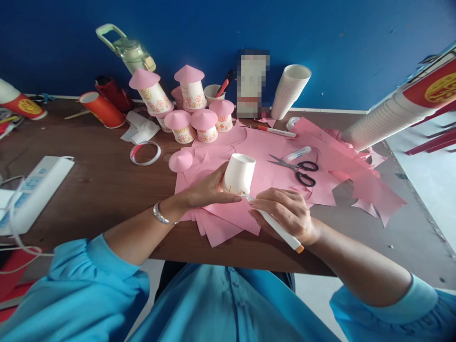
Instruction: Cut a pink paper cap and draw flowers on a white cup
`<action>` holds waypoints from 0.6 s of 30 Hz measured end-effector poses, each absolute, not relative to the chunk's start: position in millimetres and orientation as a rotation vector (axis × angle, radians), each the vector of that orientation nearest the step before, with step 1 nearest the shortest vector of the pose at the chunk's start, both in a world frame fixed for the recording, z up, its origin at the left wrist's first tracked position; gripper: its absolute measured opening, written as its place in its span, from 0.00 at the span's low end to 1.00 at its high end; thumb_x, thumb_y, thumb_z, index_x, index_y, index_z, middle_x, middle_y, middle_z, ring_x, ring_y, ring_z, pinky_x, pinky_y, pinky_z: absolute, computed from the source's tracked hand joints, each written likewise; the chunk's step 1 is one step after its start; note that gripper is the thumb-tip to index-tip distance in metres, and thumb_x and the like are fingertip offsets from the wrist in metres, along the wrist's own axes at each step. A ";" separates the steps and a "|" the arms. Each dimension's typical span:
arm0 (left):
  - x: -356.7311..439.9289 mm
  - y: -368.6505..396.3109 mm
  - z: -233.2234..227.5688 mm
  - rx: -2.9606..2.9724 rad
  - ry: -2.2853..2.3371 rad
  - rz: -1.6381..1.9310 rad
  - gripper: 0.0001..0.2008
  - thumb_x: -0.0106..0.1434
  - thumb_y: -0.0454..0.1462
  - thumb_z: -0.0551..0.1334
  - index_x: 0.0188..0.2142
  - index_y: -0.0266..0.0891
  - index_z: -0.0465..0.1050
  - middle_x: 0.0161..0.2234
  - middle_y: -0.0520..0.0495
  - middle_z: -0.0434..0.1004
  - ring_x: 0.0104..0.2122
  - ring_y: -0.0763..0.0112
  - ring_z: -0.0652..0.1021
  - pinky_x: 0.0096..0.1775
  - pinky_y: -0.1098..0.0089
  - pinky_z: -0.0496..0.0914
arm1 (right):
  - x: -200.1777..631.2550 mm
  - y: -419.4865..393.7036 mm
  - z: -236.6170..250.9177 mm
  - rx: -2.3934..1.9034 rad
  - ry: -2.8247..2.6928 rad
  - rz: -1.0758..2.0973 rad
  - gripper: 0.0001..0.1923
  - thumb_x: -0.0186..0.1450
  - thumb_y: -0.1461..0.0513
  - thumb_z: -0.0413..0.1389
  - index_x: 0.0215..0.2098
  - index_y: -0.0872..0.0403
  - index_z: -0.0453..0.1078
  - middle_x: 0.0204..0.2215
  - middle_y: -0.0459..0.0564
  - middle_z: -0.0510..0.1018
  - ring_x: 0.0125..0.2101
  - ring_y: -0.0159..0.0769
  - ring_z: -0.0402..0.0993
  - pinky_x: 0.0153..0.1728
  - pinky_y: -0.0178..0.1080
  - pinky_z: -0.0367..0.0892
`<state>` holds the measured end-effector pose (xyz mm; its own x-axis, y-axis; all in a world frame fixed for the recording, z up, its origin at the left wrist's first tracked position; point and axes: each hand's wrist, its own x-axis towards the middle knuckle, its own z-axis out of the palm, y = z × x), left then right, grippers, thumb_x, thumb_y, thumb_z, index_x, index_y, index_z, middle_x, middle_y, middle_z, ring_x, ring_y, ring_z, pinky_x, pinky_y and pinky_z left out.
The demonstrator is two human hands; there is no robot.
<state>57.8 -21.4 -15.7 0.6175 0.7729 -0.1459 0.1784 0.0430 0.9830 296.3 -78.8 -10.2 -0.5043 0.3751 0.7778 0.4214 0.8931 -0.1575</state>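
Note:
My left hand [210,187] is closed around a white paper cup [240,171], its fingers beneath and its thumb along the side. Short yellow-orange strokes mark the cup near its lower edge. In my right hand [285,211] is a white marker pen [280,230] with an orange end, its tip at the lower edge of the cup. Below both hands lie sheets of pink paper [219,230]. Black-handled scissors [297,169] rest open on the paper to the right of the cup, beside a small clear tube [297,153].
Behind stand several decorated cups with pink cone roofs [204,119] and a stack of white cups [290,90]. A loose pink cone [180,161] and a tape roll [145,153] lie left. A power strip [39,194] is at far left, a pixelated upright object [252,85] at the back.

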 end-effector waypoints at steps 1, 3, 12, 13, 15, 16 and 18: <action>57.8 -21.6 -15.4 1.489 0.838 0.548 0.41 0.56 0.49 0.78 0.63 0.41 0.65 0.55 0.38 0.78 0.55 0.47 0.78 0.54 0.49 0.74 | 296.4 -78.7 -10.4 -0.569 -2.154 -0.066 0.13 0.69 0.68 0.64 0.51 0.56 0.72 0.33 0.49 0.81 0.31 0.35 0.82 0.30 0.36 0.80; 57.5 -21.8 -15.5 1.489 0.826 0.554 0.42 0.56 0.50 0.78 0.64 0.41 0.65 0.55 0.37 0.78 0.55 0.47 0.78 0.53 0.49 0.74 | 296.6 -78.6 -10.5 -0.570 -2.159 -0.072 0.12 0.69 0.69 0.64 0.50 0.57 0.72 0.33 0.50 0.81 0.31 0.35 0.82 0.30 0.36 0.80; 57.8 -22.5 -14.2 1.495 0.836 0.546 0.39 0.57 0.49 0.78 0.62 0.42 0.66 0.55 0.39 0.77 0.54 0.49 0.77 0.54 0.51 0.73 | 296.4 -79.0 -11.0 -0.585 -2.165 -0.061 0.14 0.70 0.68 0.63 0.53 0.55 0.71 0.33 0.48 0.82 0.31 0.35 0.82 0.31 0.36 0.80; 58.0 -22.8 -13.4 1.490 0.834 0.544 0.39 0.57 0.49 0.78 0.62 0.42 0.66 0.55 0.39 0.77 0.54 0.50 0.77 0.54 0.51 0.73 | 296.3 -79.0 -11.1 -0.583 -2.168 -0.063 0.13 0.70 0.69 0.63 0.52 0.56 0.71 0.33 0.49 0.82 0.31 0.35 0.82 0.31 0.36 0.80; 58.4 -23.2 -12.2 1.483 0.826 0.546 0.39 0.57 0.49 0.78 0.62 0.42 0.66 0.55 0.39 0.77 0.54 0.50 0.77 0.54 0.51 0.73 | 296.3 -79.0 -11.1 -0.581 -2.170 -0.062 0.13 0.70 0.69 0.63 0.52 0.56 0.71 0.33 0.49 0.82 0.31 0.35 0.82 0.31 0.36 0.81; 58.4 -23.2 -12.1 1.484 0.825 0.547 0.39 0.57 0.49 0.78 0.62 0.42 0.65 0.54 0.39 0.77 0.54 0.50 0.77 0.54 0.51 0.73 | 296.3 -79.1 -11.0 -0.582 -2.170 -0.059 0.13 0.70 0.69 0.63 0.52 0.56 0.71 0.33 0.49 0.82 0.31 0.35 0.82 0.31 0.36 0.81; 58.2 -23.0 -12.4 1.494 0.833 0.543 0.39 0.57 0.49 0.78 0.62 0.42 0.66 0.54 0.40 0.78 0.54 0.49 0.77 0.53 0.51 0.73 | 296.4 -79.1 -10.7 -0.589 -2.170 -0.055 0.14 0.70 0.68 0.63 0.53 0.54 0.71 0.34 0.48 0.82 0.31 0.35 0.82 0.31 0.37 0.81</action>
